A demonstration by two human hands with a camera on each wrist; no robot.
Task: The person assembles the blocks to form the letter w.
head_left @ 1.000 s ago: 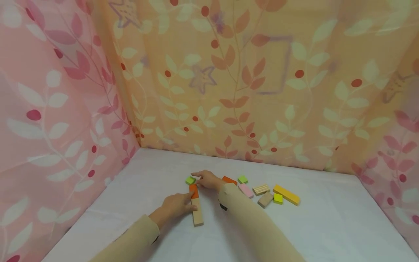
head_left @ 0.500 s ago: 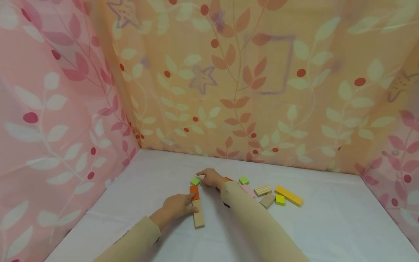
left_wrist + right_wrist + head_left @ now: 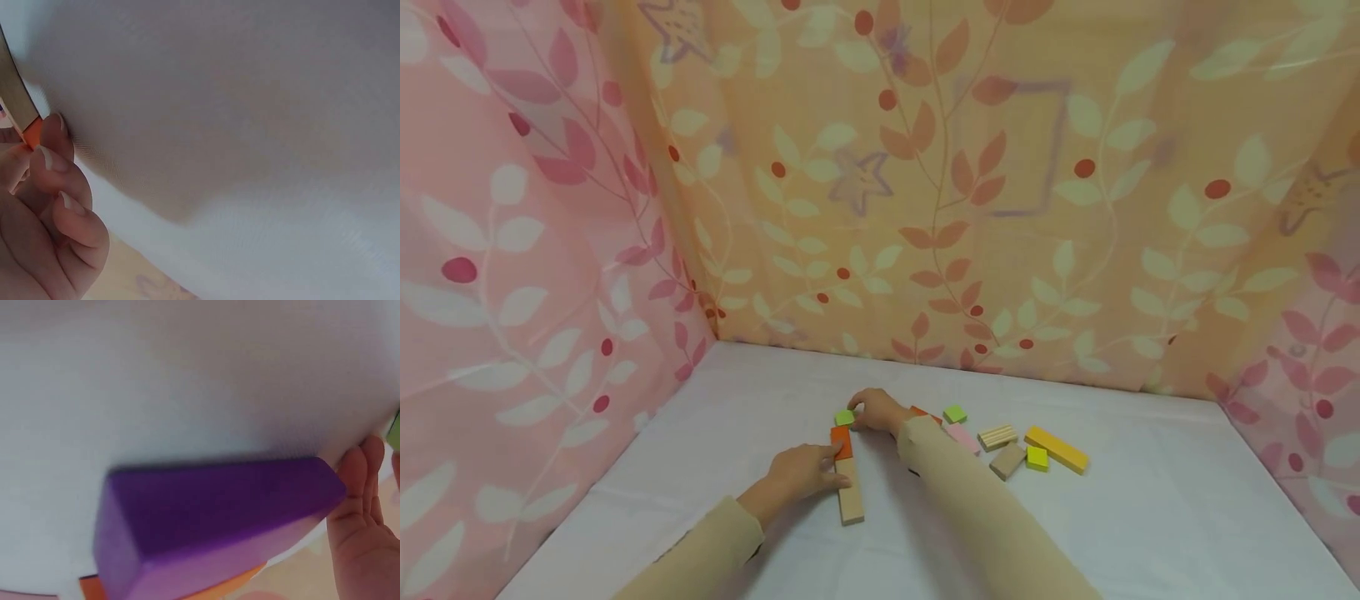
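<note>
A row of blocks lies on the white cloth: a plain wooden block [image 3: 851, 504] nearest me, then an orange block [image 3: 841, 442]. My left hand [image 3: 797, 472] holds the row at the joint, its index finger on the orange block and its thumb over the wooden one; the left wrist view shows its fingers curled against the orange block's side. Just beyond the row's far end sits a lime green block [image 3: 845, 418]. My right hand [image 3: 877, 412] pinches this green block at its right side, index finger bent. In the right wrist view only the green block's edge [image 3: 394, 434] shows.
A purple block [image 3: 225, 519] lies near my right hand, hidden in the head view by the sleeve. Right of the hand are another orange block [image 3: 926, 413], a second green block [image 3: 955, 414], pink [image 3: 962, 438], ridged wooden [image 3: 997, 437], plain wooden [image 3: 1008, 461], yellow [image 3: 1037, 458] and long amber [image 3: 1057, 449] blocks.
The green block has shifted right and turned, coming more in line with the orange block. My right index finger, stretched out before, has bent down onto it. The left hand keeps its place.
</note>
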